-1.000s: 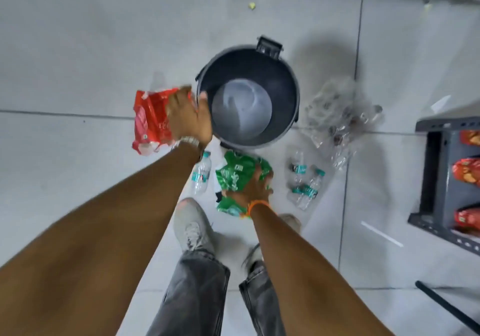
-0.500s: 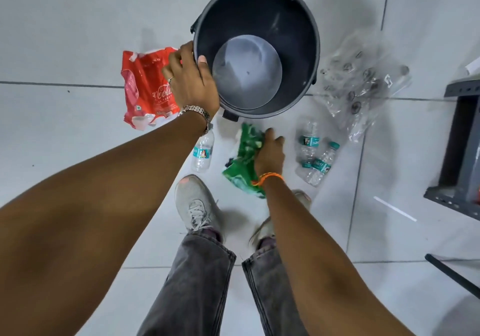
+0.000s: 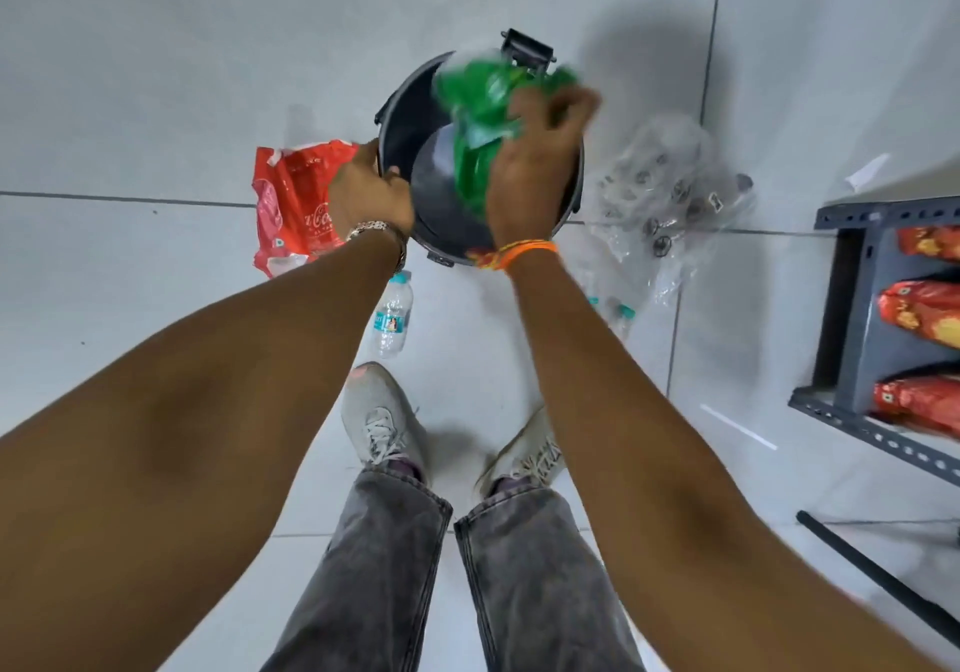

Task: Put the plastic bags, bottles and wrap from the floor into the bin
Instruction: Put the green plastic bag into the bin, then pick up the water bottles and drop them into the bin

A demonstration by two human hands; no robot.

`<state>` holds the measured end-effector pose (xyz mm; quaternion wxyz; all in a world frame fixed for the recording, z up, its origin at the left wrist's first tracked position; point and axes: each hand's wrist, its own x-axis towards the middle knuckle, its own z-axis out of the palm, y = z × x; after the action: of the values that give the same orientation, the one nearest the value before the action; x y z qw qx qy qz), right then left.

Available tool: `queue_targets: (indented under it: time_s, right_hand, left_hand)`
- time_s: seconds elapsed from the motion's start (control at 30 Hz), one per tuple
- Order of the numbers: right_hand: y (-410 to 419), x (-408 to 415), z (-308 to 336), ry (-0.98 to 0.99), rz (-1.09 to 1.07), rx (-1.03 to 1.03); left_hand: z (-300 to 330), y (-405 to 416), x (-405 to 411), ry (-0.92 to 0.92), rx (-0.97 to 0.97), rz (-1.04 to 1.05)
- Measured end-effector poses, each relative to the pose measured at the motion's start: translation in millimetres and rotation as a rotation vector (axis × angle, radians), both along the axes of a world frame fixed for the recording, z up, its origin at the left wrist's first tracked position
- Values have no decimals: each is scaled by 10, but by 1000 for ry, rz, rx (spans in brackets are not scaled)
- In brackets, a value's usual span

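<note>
**Green bag over bin mouth, floor items pending**

Head view only. Right hand [image 3: 530,162] is clenched on a crumpled green plastic bag [image 3: 478,131], holding it above the open mouth of the dark round bin [image 3: 400,115]; the bag is motion-blurred, so I cannot tell whether any of it hangs below the rim. Left hand [image 3: 369,198] rests at the bin's near-left rim, fingers curled over the edge and gripping it, apparently steadying the bin. No bag is in that hand.

Remaining items on the floor: red plastic bag [image 3: 296,204] lying just left of the bin, partly under the left wrist; one small clear bottle [image 3: 392,315] near the bin on the near side, just ahead of the left shoe; at least one more bottle [image 3: 621,315] mostly hidden behind the right forearm; sheet of clear wrap [image 3: 670,188] spread to the right of the bin. Grey shelf rack [image 3: 852,308] stands at far right, well apart from the work.

Handling judgement: the green bag looks very light, soft and slick, and will likely spring open once let go, so a bunched fistful is the right hold. The wrap should behave the same; gather it at the middle. The bottles appear light and stiff; take each round the body.
</note>
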<state>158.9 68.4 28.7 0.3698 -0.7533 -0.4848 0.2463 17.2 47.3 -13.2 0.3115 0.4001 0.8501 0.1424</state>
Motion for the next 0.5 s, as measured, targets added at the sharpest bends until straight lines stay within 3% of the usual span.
queue_targets:
  time_s: [0.1,0.17,0.2,0.27,0.37,0.43,0.5]
  right_hand:
    - [-128,-146,-740,-284,594,-765]
    - [-8,-99,-867,-371,847,-946]
    - [60,-60,-789,-325,848,-889]
    - [121,122,-508,-168,595,-561]
    - [-143,734,-235,-73,-50,56]
    - [-530,1193,-401,-64,-308,23]
    - [-972,1510,-764,-57,-414,-255]
  left_hand:
    - [-135,-24,-55,10,36,-14]
    - [-186,-34,-68,6,57,-21]
    - [-196,-44,-73,4,67,-30]
    - [-202,-60,-71,0,86,-31]
    - [-242,-78,-54,5,104,-6]
    - [-282,-85,-34,18,142,-2]
    - [-325,-106,-15,26,184,4]
